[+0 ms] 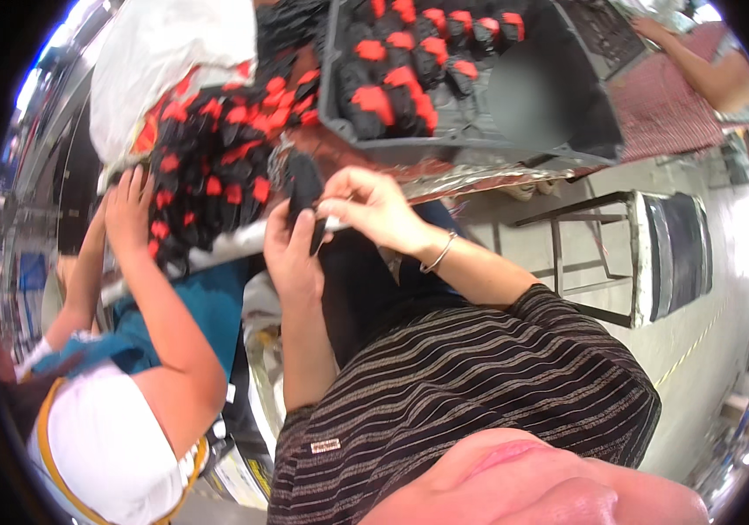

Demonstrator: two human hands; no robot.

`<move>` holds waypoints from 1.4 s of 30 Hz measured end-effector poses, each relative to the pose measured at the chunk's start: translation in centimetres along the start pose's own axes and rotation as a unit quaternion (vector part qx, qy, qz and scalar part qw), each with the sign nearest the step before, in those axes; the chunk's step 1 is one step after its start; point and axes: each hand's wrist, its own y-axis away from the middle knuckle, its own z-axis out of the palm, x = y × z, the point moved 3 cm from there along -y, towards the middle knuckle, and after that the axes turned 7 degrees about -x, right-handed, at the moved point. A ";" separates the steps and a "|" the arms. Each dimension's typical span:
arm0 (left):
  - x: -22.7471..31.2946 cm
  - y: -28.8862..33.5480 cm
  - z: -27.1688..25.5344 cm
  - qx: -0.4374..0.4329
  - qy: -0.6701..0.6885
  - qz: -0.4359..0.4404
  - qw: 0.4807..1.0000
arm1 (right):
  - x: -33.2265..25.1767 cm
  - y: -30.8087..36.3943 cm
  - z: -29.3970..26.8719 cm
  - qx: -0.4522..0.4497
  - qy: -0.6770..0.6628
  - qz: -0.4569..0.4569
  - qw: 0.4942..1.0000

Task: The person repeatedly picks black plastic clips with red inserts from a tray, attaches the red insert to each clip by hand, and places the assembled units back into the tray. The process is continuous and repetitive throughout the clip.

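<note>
Head view: we hold a long black piece (305, 185) in front of us, at the near edge of the work table and just to the right of a heap of black-and-red pieces (217, 166). Our left hand (294, 254) has it by the lower part, the fingers bent closely around it and the thumb pressed to its near side, so that its longer end points up and away from us. Our right hand (372, 206) comes in from the other side, wearing a thin bracelet (438, 252) at the wrist. Its thumb and forefinger bend toward each other beside the piece's right edge, nearly meeting; we cannot tell whether they are fully closed or pinch anything.

Beyond our hands sits a dark grey bin (479, 150), with more black-and-red pieces (400, 66) standing in rows toward its left side. A white bag (168, 66) lies behind the heap. On our left, a co-worker's hand (129, 210) is at the heap's left edge. At the upper right, another person's forearm (698, 72) reaches over a red cloth (668, 109). A stool (676, 254) with a dark top stands to our right.
</note>
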 end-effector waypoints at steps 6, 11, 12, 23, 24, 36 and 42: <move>0.0 2.4 0.1 0.002 0.048 -0.009 0.999 | 0.0 1.9 1.4 -0.001 0.088 -0.019 0.996; 1.2 1.3 0.6 0.048 0.097 0.017 0.994 | -0.7 3.6 -0.5 0.112 0.158 -0.082 0.978; 2.4 0.6 2.1 0.030 0.131 0.046 0.990 | -0.9 3.9 -1.2 0.118 0.201 -0.102 0.967; 9.7 -14.1 22.4 -0.196 -0.180 0.464 0.845 | 0.5 6.3 -11.0 0.171 0.390 -0.061 0.903; 10.1 -14.4 24.8 -0.192 -0.223 0.512 0.807 | -0.2 6.2 -11.4 0.153 0.459 -0.108 0.868; 5.7 -17.2 31.2 -0.265 -0.278 0.533 0.754 | 0.1 7.0 -10.3 0.111 0.476 -0.142 0.861; 5.8 -17.4 30.3 -0.216 -0.245 0.546 0.771 | 0.5 7.1 -10.2 0.136 0.470 -0.158 0.858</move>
